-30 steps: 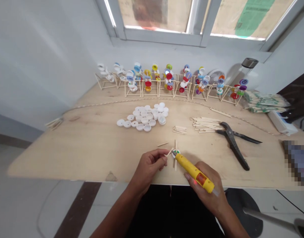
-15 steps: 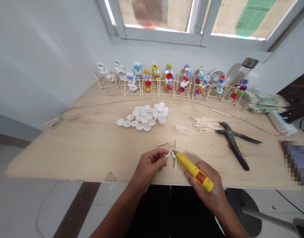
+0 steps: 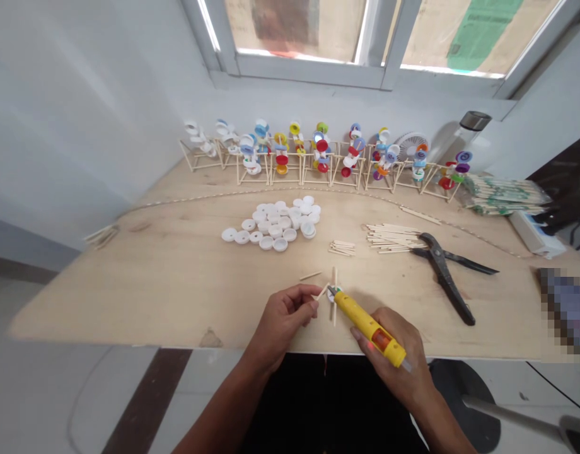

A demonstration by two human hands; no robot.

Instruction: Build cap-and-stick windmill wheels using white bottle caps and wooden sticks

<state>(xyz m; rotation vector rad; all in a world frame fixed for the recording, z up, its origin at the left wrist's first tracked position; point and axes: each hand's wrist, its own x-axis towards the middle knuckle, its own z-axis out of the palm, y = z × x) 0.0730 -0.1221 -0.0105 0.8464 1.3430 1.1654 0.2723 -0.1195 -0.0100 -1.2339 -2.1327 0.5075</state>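
My left hand [image 3: 290,318] pinches a short wooden stick [image 3: 322,292] between thumb and fingertips. A yellow hot glue gun [image 3: 365,321] is in the grip of my right hand [image 3: 396,350], its dark nozzle at the tip of that stick. Under the nozzle lies a white bottle cap [image 3: 331,294], partly hidden, with a stick [image 3: 335,314] pointing toward me and another [image 3: 336,275] pointing away. One loose stick [image 3: 311,275] rests just beyond my left hand. Farther back is a small pile of cut sticks [image 3: 343,247].
White bottle caps [image 3: 275,227] lie grouped mid-table. Black-handled pliers [image 3: 444,271] rest against longer sticks [image 3: 389,238] on the right. Along the wall stand several stick frames with coloured caps [image 3: 321,157], a small fan [image 3: 410,148] and a bottle [image 3: 464,135]. A power strip [image 3: 536,233] sits far right.
Almost nothing differs. The stick and the glue gun's nozzle stay together at the cap, and the whole view has shifted very slightly.
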